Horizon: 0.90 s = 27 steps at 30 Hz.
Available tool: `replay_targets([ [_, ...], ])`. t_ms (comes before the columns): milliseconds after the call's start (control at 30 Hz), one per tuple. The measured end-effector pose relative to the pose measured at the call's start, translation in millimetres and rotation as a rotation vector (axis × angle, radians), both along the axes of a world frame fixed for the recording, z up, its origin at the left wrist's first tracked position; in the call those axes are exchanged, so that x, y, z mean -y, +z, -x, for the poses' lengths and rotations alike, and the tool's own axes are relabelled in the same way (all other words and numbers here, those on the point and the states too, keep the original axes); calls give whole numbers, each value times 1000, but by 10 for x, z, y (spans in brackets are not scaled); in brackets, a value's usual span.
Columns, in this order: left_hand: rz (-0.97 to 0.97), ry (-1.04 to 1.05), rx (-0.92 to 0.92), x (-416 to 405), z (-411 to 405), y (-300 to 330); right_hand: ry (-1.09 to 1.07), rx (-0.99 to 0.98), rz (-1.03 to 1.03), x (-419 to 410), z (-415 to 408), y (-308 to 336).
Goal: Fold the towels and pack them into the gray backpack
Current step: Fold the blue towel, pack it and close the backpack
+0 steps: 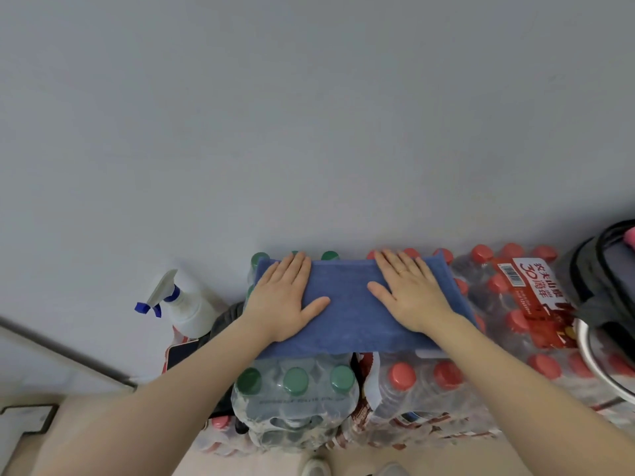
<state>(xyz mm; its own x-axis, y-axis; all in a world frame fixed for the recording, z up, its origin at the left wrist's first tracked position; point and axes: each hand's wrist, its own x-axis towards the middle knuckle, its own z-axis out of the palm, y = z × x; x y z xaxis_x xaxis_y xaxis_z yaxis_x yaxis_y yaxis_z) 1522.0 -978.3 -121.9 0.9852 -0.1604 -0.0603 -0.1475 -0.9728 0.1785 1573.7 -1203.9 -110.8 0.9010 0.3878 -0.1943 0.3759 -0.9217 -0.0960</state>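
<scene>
Blue terry lies flat under both palms: the towel [347, 310] rests on shrink-wrapped packs of water bottles [295, 393] against the wall, its long axis running left to right. The left hand [283, 300] presses one end and the right hand [410, 297] the other — fingers straight, spread wide, gripping nothing. The gray backpack [604, 280] stands well off to the right, beyond the red-capped pack, so the right hand is the nearer one — a carry toward it would likely go rightward.
</scene>
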Motion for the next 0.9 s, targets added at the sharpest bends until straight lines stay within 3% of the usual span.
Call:
replay_targets([
  [267, -26, 222, -53, 197, 37, 88, -412, 20, -183, 480, 173, 129],
  [400, 36, 44, -22, 590, 75, 147, -544, -17, -226, 578, 192, 223],
  [700, 37, -105, -43, 1281, 32, 103, -703, -506, -959, 834, 80, 401],
  [900, -4, -183, -67, 1872, -144, 122, -732, -478, -1006, 1362, -96, 654],
])
